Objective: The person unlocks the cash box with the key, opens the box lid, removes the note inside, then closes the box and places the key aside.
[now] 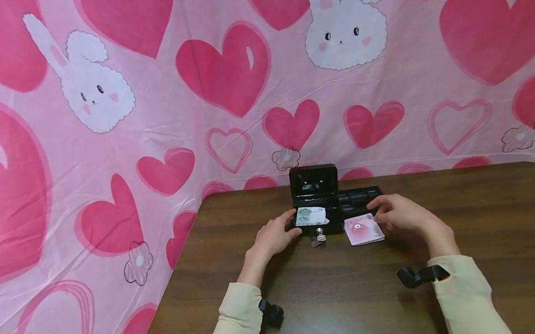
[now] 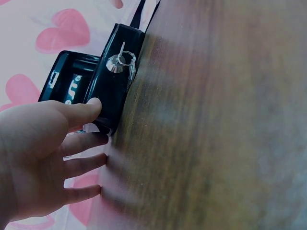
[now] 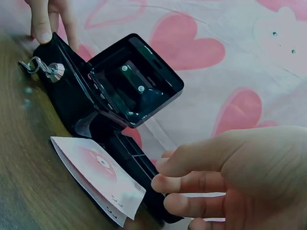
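A small black cash box (image 1: 316, 200) stands with its lid raised. Inside it lies a green-and-white banknote (image 1: 310, 216) marked 50. A metal lock with keys (image 2: 119, 62) sits on the front face. My left hand (image 1: 274, 234) is at the box's left end, thumb on the front corner and fingers spread fairly straight along the side. To the right of the box lies a folded pink banknote (image 1: 363, 229). My right hand (image 1: 402, 212) hovers at that note's right edge, fingers loosely bent with nothing between them in the right wrist view.
A black divided tray (image 1: 360, 198) lies right of the box, behind the pink note. The brown wooden table (image 1: 338, 305) meets a pink cloth backdrop (image 1: 245, 153) with hearts and rabbits close behind the box. Both wrists wear black camera mounts (image 1: 272, 313).
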A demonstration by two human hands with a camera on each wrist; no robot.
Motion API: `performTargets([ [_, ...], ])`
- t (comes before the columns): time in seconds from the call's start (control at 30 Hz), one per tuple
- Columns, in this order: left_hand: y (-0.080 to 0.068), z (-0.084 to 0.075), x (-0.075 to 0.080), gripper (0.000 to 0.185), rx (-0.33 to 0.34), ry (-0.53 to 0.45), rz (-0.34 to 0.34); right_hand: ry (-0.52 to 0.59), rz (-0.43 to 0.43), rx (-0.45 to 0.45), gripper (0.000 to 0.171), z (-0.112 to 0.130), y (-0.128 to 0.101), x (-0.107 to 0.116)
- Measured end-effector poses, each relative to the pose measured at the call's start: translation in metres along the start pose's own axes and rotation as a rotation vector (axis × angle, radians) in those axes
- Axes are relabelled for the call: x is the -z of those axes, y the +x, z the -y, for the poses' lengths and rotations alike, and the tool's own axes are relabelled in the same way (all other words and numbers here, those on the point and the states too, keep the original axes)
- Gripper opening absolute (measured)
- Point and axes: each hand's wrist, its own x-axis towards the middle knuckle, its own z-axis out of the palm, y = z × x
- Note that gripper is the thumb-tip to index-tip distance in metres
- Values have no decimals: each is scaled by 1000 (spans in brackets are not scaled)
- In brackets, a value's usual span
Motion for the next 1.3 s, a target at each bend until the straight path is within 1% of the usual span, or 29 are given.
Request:
performTargets([
  [0.23,0,0,0,59,4,-5,2,-30,-56,47,40,6,3,-3],
  [0.47,0,-1,1,58,3,4,-4,-68,-88,80,40,10,9,-6],
  [0.67,0,-1,1,58,-2,5,-1,-97,-149,109,37,14,14,-10],
  [0.77,0,-1,0,58,-3,15,-1,-99,-171,107,36,16,16,-12],
  [1.03,2,-1,0,59,-16,39,-12,-87,-219,154,33,19,21,-17],
  [1.3,2,0,-1,58,-9,32,-6,-89,-229,176,29,25,25,-25],
])
